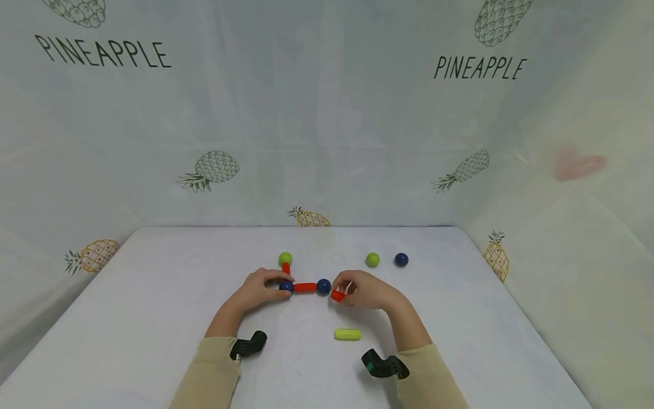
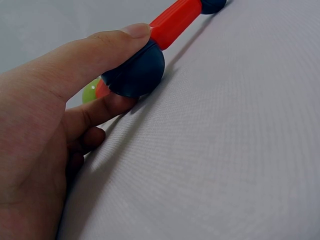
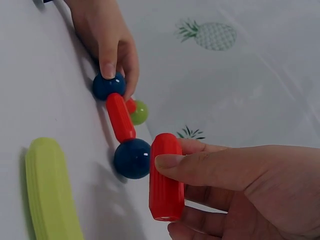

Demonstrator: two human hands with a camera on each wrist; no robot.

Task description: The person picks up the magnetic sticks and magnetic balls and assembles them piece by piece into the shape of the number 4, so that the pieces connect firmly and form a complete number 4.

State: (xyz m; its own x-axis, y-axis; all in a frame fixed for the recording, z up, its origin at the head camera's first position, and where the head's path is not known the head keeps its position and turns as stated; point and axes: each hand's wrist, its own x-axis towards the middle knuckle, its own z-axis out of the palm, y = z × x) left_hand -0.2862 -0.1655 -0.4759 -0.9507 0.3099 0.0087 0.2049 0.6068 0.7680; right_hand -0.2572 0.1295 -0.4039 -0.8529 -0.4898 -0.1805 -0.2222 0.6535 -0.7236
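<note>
My left hand (image 1: 262,288) pinches a dark blue ball (image 2: 137,72) between thumb and fingers. From that ball a red rod (image 1: 305,288) runs right to a second dark blue ball (image 1: 324,287). Another red rod (image 1: 286,268) reaches from the held ball back to a green ball (image 1: 285,259). Between thumb and fingers, my right hand (image 1: 369,291) holds a loose red rod (image 3: 166,182), close beside the second blue ball; whether they touch I cannot tell. The fingers partly hide this rod in the head view.
A yellow-green rod (image 1: 347,334) lies on the white table (image 1: 153,341), nearer me than the joined pieces. Farther back on the right sit a loose green ball (image 1: 373,259) and a loose dark blue ball (image 1: 401,259). A pineapple-print sheet (image 1: 327,113) hangs behind the table.
</note>
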